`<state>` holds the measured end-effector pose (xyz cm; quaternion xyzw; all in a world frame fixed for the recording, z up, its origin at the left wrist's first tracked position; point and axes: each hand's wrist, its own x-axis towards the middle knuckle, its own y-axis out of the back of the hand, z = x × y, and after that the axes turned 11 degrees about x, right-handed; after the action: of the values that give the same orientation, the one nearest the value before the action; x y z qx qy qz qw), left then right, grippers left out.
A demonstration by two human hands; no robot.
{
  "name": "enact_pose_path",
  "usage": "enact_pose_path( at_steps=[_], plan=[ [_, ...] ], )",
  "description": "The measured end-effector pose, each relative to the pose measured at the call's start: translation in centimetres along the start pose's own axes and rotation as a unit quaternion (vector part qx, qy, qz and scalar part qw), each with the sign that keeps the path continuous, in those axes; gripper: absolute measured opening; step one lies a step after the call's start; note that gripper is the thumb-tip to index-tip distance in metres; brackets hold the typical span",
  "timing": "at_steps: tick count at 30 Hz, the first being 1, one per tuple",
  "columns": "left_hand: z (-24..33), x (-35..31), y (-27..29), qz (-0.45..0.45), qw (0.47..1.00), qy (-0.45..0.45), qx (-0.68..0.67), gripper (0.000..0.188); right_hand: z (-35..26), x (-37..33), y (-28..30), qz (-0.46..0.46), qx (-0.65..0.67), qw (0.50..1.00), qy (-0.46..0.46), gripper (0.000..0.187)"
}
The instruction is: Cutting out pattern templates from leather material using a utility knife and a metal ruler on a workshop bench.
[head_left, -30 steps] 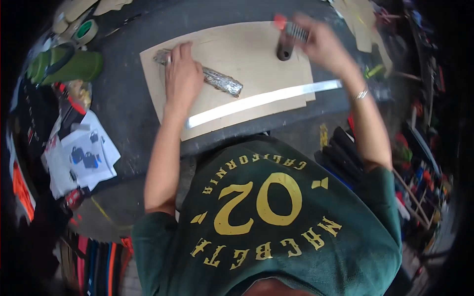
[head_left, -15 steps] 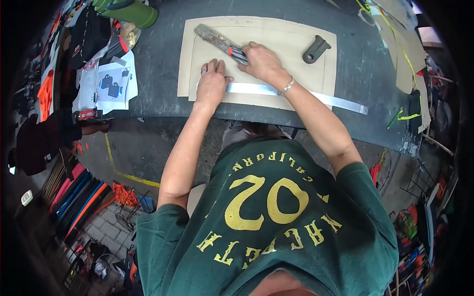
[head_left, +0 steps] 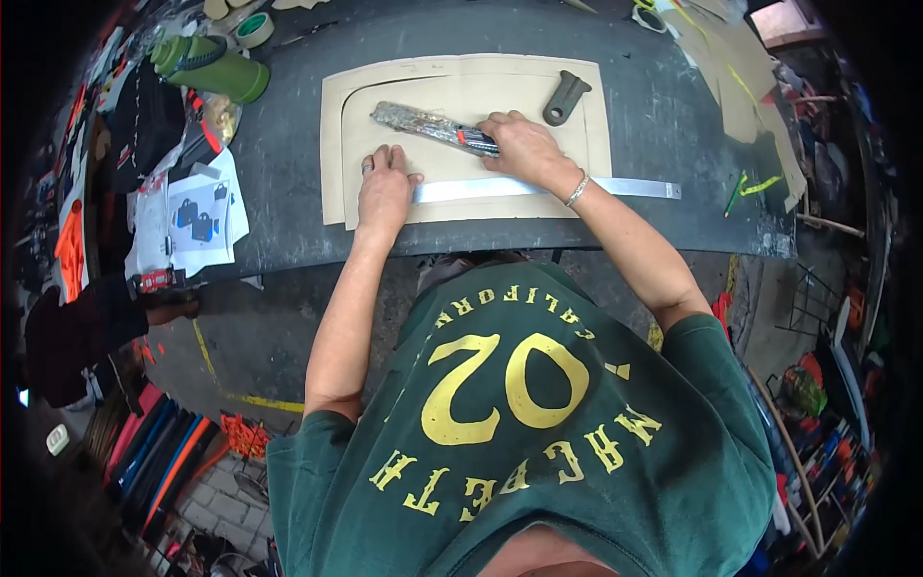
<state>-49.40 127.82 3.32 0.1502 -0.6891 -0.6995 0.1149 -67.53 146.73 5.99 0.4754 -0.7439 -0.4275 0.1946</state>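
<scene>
A sheet of tan cardboard (head_left: 481, 88) lies on the dark table, with a dark curved line along its upper left. Across its near part runs a metal ruler (head_left: 630, 187). My left hand (head_left: 386, 188) lies on the cardboard at the ruler's left end, palm down, fingers out, thumb near the metal. My right hand (head_left: 524, 149), closed, holds the near end of a utility knife (head_left: 471, 138). Its black and red part leads to a long end that looks wrapped in clear tape and points left. Beyond this hand, a dark metal piece (head_left: 567, 97) with a hole rests on the cardboard.
At the back left stand a green bottle (head_left: 210, 69) and a tape roll (head_left: 254, 30). Printed sheets (head_left: 204, 216) lie at the left edge. More cardboard (head_left: 716, 67) and a green pencil (head_left: 735, 195) are on the right. Another person's dark sleeve (head_left: 72, 332) shows at left.
The view has shifted and turned slightly. My right hand has moved to the right over the cardboard with the utility knife. My left hand keeps its place by the ruler.
</scene>
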Motion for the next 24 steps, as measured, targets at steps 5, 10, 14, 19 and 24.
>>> enact_pose_path(
  at_steps=[5,10,14,19,24],
  plan=[
    [0.2,-0.1,0.3,-0.007,1.000,0.002,-0.012,0.063,0.3,-0.3,0.2,0.001,-0.002,1.000,-0.009,0.046],
    [-0.3,0.3,1.0,0.025,1.000,-0.014,0.001,0.059,3.7,-0.6,3.3,0.028,0.047,0.998,0.016,0.043],
    [-2.2,3.0,3.5,-0.004,0.987,0.006,-0.161,0.043,7.9,-2.0,8.0,0.043,-0.016,0.998,-0.040,0.052],
    [-5.4,11.2,3.0,0.133,0.979,-0.124,-0.092,0.046,10.4,-1.4,9.8,0.016,-0.095,0.995,-0.030,0.054],
    [-4.4,18.3,2.8,0.101,0.978,-0.181,-0.031,0.060,12.7,-0.1,9.6,0.001,-0.151,0.988,0.014,0.039]
  ],
)
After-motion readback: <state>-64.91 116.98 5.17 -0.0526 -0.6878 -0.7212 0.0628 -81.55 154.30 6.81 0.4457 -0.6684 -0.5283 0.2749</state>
